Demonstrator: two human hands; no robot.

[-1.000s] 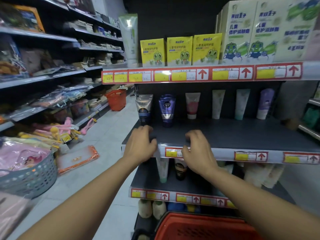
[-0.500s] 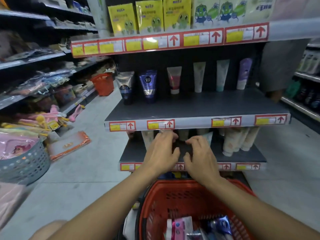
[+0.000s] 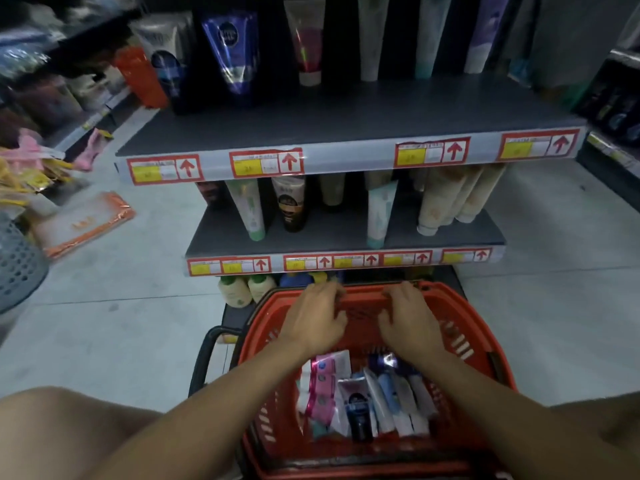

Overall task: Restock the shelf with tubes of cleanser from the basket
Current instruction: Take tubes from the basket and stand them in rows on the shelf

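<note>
A red basket point(image 3: 485, 341) stands on the floor in front of the shelving and holds several cleanser tubes point(image 3: 363, 403) lying in a heap, pink, white, blue and black. My left hand point(image 3: 315, 317) and my right hand point(image 3: 405, 320) hover side by side over the basket's far end, fingers loosely curled and holding nothing. Their fingertips are close to the far rim. The grey upper shelf point(image 3: 346, 116) has a single row of tubes at its back, among them a blue tube point(image 3: 232, 46). The lower shelf point(image 3: 450, 237) carries more upright tubes.
A black basket handle point(image 3: 204, 351) hangs at the basket's left. Pale bottles point(image 3: 235, 289) stand under the lowest shelf. On the floor to the left lie an orange packet point(image 3: 86, 220) and a grey perforated basket point(image 3: 17, 265). Stocked shelves line both sides.
Both hands came down from the front edge of the upper shelf, past the lower shelf, to the red basket. The view tilted downward with them.
</note>
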